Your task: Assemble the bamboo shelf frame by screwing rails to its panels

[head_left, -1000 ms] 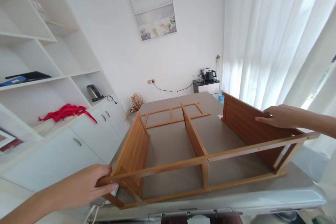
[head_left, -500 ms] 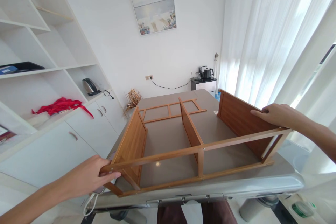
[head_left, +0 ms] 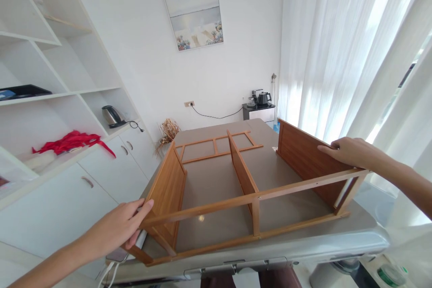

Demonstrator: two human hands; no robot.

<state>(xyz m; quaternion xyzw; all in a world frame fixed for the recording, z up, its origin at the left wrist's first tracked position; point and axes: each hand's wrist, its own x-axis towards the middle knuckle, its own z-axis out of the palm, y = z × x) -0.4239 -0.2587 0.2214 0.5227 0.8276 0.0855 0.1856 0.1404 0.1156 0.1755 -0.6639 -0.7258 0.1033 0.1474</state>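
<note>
A partly joined wooden shelf rack lies on its side on the table, its ladder-like side frame [head_left: 216, 207] facing me. Three boards run back from that frame: a left board [head_left: 167, 189], a middle board [head_left: 241, 162] and a right board [head_left: 303, 157]. My left hand [head_left: 130, 220] is closed around the rack's near left corner, thumb and fingers on either side of the wood. Over the top edge of the right board, by the near right corner, my right hand [head_left: 344, 150] is closed. A second ladder-like wooden frame [head_left: 216, 146] lies flat behind the middle board.
The grey-brown table [head_left: 212, 180] has a rounded silver front edge. A phone [head_left: 117, 255] with white cables is by the left corner. Left stands a white cabinet [head_left: 101, 180] with a metal kettle [head_left: 113, 116] and red cloth [head_left: 72, 141]. A coffee maker [head_left: 258, 98] stands on a small cabinet behind.
My left hand has shifted up and around the rack's near left corner, fingers now over the left board's edge. My right hand keeps its hold. The camera view has tilted slightly.
</note>
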